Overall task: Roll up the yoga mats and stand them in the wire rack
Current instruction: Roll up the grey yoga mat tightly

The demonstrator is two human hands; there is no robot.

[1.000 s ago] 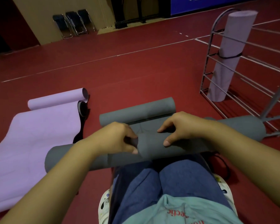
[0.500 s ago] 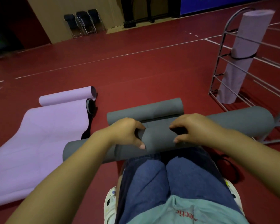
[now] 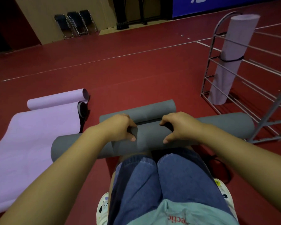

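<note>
A grey yoga mat (image 3: pixel 150 135) lies across the red floor in front of my knees, rolled into a thick roll, with its far end (image 3: pixel 146 110) curled up just beyond. My left hand (image 3: pixel 120 128) grips the roll near its middle, fingers over the top and thumb at the front. My right hand (image 3: pixel 177 126) grips it a little to the right in the same way. At the right stands the wire rack (image 3: pixel 221 88) with a rolled lilac mat (image 3: pixel 230 62) upright inside, bound by a black strap.
A lilac mat (image 3: pixel 32 135) lies mostly flat at the left, its far end rolled, with a black strap (image 3: pixel 83 116) at its edge. Another black strap (image 3: pixel 224 168) lies by my right foot. Folding chairs (image 3: pixel 75 23) stand against the far wall.
Both hands have rolled the grey mat away from me, closer to its curled far end. The view has shifted so the rack sits further left and nearer.
</note>
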